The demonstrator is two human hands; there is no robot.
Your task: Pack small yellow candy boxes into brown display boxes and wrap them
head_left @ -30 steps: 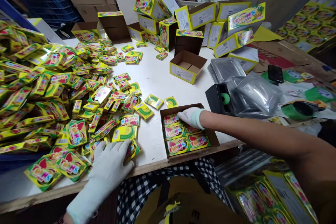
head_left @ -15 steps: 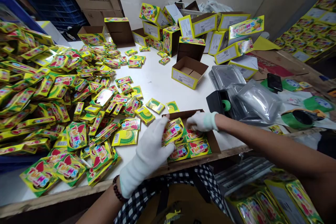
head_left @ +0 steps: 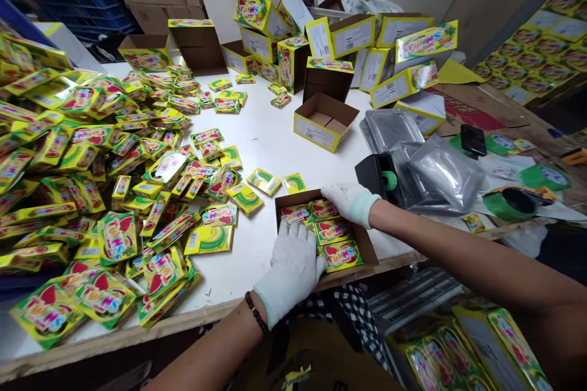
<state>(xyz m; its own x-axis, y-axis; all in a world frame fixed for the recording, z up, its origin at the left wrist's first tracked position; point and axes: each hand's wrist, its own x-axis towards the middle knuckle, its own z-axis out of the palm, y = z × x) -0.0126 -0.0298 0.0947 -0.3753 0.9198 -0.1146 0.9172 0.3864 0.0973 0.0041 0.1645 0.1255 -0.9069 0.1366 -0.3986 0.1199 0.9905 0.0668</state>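
A low brown cardboard box (head_left: 370, 247) sits at the table's near edge, filled with flat yellow-green candy packets (head_left: 339, 253). My left hand (head_left: 293, 269), in a white glove, lies flat on the packets in the box's left half, fingers together. My right hand (head_left: 351, 201), also gloved, rests on the packets at the box's far right corner. Neither hand lifts anything. A big heap of the same packets (head_left: 82, 153) covers the left of the white table (head_left: 275, 134).
An open yellow carton (head_left: 324, 121) stands mid-table, with more yellow cartons (head_left: 348, 43) stacked behind it. A black tape dispenser (head_left: 380, 175), clear plastic trays (head_left: 440, 171) and green tape rolls (head_left: 516, 201) lie on the right. Brown boxes stand at back left.
My left hand left the loose packets at the near left, carried a packet over to the box, and now presses flat on the packets inside. My right hand stayed at the box's far corner.
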